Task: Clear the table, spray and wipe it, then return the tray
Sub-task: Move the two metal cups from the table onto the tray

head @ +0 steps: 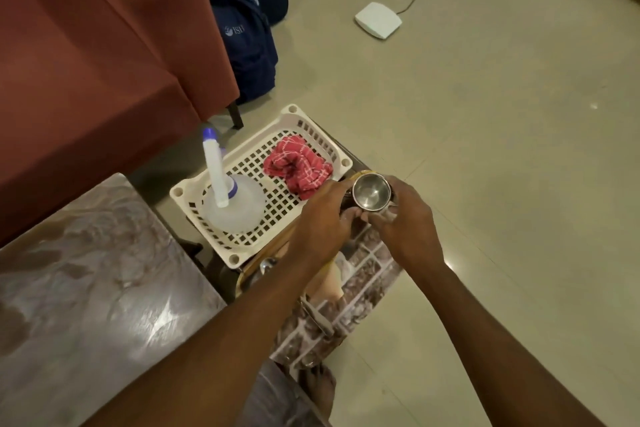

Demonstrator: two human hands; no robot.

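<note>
Two hands on one small steel cup [371, 195]: left grip [323, 220] and right grip [407, 224] both closed around it, holding it above a patterned tray [363, 274]. Just left of the grips sits a white basket [242, 250] with the spray bottle [232, 199] and red cloth [298, 166]. The marble bench [86, 288] is further left.

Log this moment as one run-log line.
stage: clearing table | left hand + right hand: both on steel cup | white basket: spray bottle, red cloth | table: bare
</note>
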